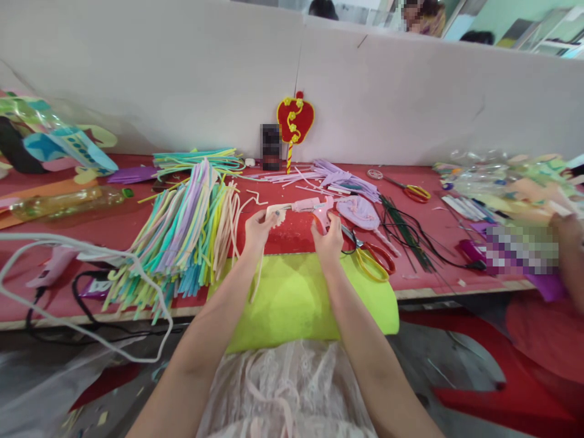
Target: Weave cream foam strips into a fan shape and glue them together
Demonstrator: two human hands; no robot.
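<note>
My right hand is closed around the handle of a pink glue gun, whose nozzle points left. Between the fingers of my left hand is a small cream piece with a scalloped edge, close to the nozzle; whether they touch I cannot tell. A cream pipe cleaner hangs below the left hand. Just right of the glue gun lies a lilac coiled pipe-cleaner shape. Scissors with red and yellow handles rest beside my right hand, on a lime-green sheet.
Bundled pastel pipe cleaners pile up at left, near a white cable loop and another glue gun. A red apple-shaped ornament stands by the wall. Dark green stems and a black cord lie right. A co-worker's arm is at far right.
</note>
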